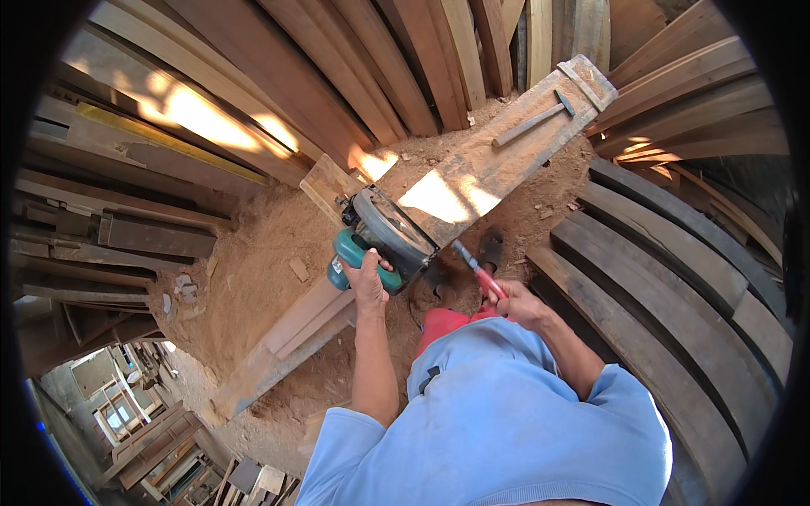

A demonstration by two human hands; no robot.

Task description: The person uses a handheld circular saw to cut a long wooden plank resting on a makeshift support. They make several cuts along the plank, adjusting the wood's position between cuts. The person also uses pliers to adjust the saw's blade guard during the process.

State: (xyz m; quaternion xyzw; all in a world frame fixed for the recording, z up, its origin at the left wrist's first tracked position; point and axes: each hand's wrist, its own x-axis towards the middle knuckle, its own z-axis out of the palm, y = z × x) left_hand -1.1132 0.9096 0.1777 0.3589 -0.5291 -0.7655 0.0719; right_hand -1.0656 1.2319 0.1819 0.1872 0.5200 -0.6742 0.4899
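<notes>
My left hand [369, 280] is closed around the handle of a teal and black circular saw [381, 229], which rests on a long dusty wooden plank [527, 164] running diagonally. A small wooden offcut [325, 181] lies at the saw's upper left. My right hand [515, 299] grips a red-handled tool [488, 282] with a metal shaft, held just right of the saw's front; its exact kind is unclear. A hammer [531, 122] lies on the plank's upper right part. Lighter boards [308, 320] extend from below the saw toward the lower left.
Stacked timber boards [405, 67] surround me at the top and left [160, 236], with dark curved boards [641, 295] at right. Sawdust covers the ground [253, 261]. My foot [491, 246] shows beside the plank. More wooden pieces [156, 443] lie at lower left.
</notes>
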